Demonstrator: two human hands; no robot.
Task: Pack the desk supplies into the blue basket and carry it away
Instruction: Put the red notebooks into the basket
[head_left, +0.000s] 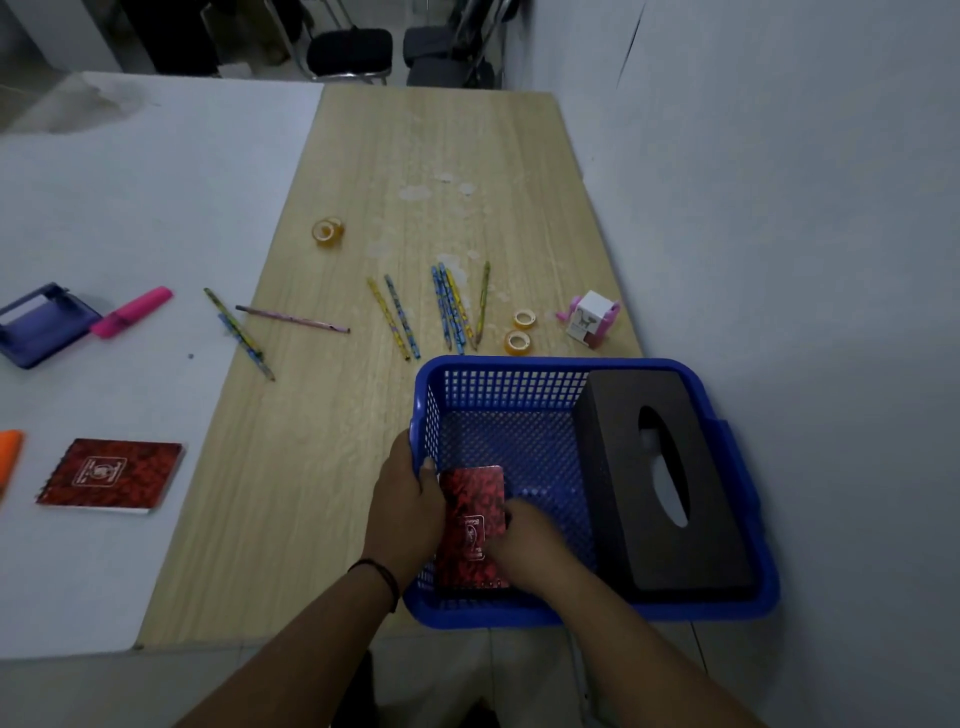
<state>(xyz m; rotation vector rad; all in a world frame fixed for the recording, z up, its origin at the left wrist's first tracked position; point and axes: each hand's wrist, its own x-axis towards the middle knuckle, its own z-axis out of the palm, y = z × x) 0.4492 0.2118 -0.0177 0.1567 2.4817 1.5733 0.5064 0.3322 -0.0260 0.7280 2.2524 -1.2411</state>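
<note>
The blue basket (571, 366) sits at the near right corner of the wooden desk (415, 156). A black tissue box (623, 457) lies in its right half. A red notebook (475, 499) lies along the basket's left inner wall. My left hand (402, 506) grips the basket's left rim, thumb inside against the notebook. My right hand (524, 548) is inside the basket, holding the notebook's near right edge. Beyond the basket lie several pencils (452, 306), two tape rolls (519, 332) and a pink-and-white sharpener (589, 317).
A second red notebook (111, 475), a pink highlighter (132, 312), a purple case (39, 325) and an orange item (8, 457) lie on the white table (130, 182) to the left. Another tape roll (327, 231) stands mid-desk. A wall runs along the right; chairs (350, 52) stand beyond.
</note>
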